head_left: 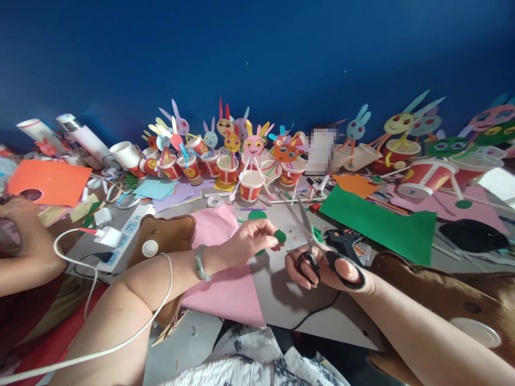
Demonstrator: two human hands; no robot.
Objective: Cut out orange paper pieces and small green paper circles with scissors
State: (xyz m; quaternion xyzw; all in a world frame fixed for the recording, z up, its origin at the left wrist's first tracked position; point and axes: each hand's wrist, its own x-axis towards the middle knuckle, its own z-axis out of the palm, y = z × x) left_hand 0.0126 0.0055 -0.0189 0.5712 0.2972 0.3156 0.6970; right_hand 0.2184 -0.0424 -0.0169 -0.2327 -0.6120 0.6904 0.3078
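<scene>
Between the fingertips of my left hand [257, 238] is a small green paper disc [280, 236], pinched above the table. My right hand [322, 268] has its thumb and fingers through the black handles of the scissors [306, 220], whose blades point up and away from me, apart from the disc. Another green paper circle [256, 215] lies on the table just beyond my left hand. A small green scrap [316, 234] is beside the scissors, near a black glue gun [344, 241].
Cups with paper bunny figures [252, 185] line the back. Green paper [382, 222] lies right, pink paper [225, 289] under my left forearm. A power strip [131, 230] sits left, with a white cable [171, 273] over my left arm. Another person's arm [32, 252] is far left.
</scene>
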